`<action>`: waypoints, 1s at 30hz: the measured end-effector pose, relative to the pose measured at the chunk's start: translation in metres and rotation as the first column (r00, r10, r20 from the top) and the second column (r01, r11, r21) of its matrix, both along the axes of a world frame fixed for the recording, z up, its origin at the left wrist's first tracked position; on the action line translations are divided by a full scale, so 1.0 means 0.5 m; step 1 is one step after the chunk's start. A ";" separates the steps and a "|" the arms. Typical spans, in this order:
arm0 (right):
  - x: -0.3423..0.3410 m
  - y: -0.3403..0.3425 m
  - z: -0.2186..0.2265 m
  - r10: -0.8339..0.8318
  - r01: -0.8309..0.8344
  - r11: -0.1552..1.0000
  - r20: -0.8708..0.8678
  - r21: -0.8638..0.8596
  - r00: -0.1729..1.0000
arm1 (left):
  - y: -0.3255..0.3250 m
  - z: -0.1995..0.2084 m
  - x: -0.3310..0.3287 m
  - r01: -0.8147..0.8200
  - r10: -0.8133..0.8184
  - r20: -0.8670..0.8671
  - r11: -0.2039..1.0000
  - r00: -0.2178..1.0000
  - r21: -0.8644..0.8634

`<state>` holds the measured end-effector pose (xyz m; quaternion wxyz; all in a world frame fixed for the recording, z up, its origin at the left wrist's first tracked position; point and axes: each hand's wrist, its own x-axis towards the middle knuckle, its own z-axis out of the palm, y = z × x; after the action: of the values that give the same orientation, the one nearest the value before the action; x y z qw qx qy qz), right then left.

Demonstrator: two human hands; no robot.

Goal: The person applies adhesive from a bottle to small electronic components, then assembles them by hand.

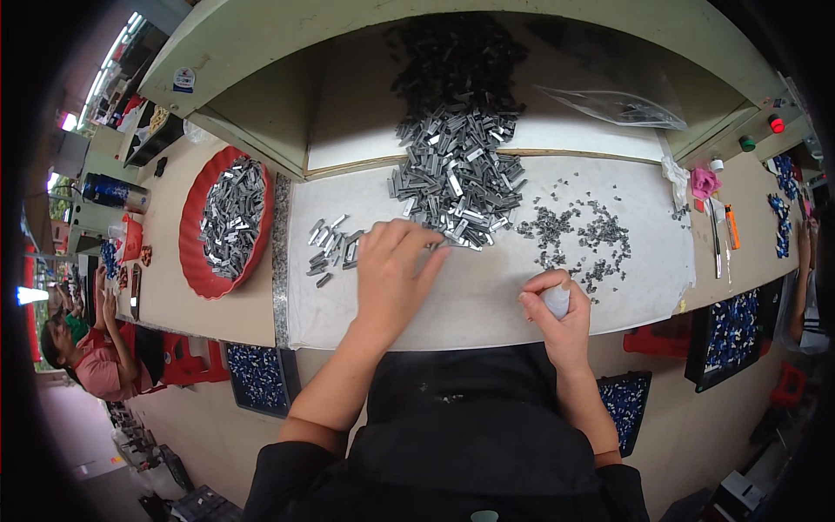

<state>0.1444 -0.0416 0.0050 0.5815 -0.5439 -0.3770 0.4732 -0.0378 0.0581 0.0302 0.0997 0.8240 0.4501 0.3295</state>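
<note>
My left hand (391,274) is at the near edge of a heap of small silver metal pieces (452,165), its thumb and forefinger bent together over the nearest ones. What lies between those fingertips is too small to make out. Several loose metal pieces (326,244) lie to the left of that hand. Near the front edge of the white work surface (487,304), my right hand (557,317) is closed around a small whitish, rounded object (557,300) that looks like a squeeze bottle. Just beyond it spread many tiny dark metal parts (600,235).
A red oval basin (193,235) full of metal pieces stands on the left. A shelf frame (452,30) arches over the heap, with a plastic bag (617,106) inside. An orange-handled tool (732,228) lies right. Trays of blue and white parts (261,376) stand lower; another person (109,357) sits left.
</note>
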 end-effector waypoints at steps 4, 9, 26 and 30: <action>0.000 -0.014 0.002 -0.029 0.028 1.000 0.152 0.006 0.988 | 0.007 0.019 0.042 -0.029 0.029 -0.100 1.000 0.995 0.000; -0.001 -0.020 0.004 -0.015 0.013 1.000 0.070 0.027 0.997 | 0.010 -0.003 0.037 -0.010 0.008 -0.026 0.998 1.000 -0.067; -0.006 -0.011 0.032 0.012 -0.079 0.981 0.351 0.178 0.936 | -0.055 0.001 0.038 0.580 -0.234 0.550 0.527 0.802 -0.621; -0.014 -0.017 0.017 -0.037 0.043 0.999 -0.232 0.020 0.972 | -0.062 -0.004 0.044 0.687 -0.151 0.745 0.536 0.650 -0.491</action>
<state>0.1374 -0.0503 0.0136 0.6375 -0.4853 -0.3014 0.5170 -0.0158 0.0274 0.0280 0.6496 0.6359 0.2540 0.3302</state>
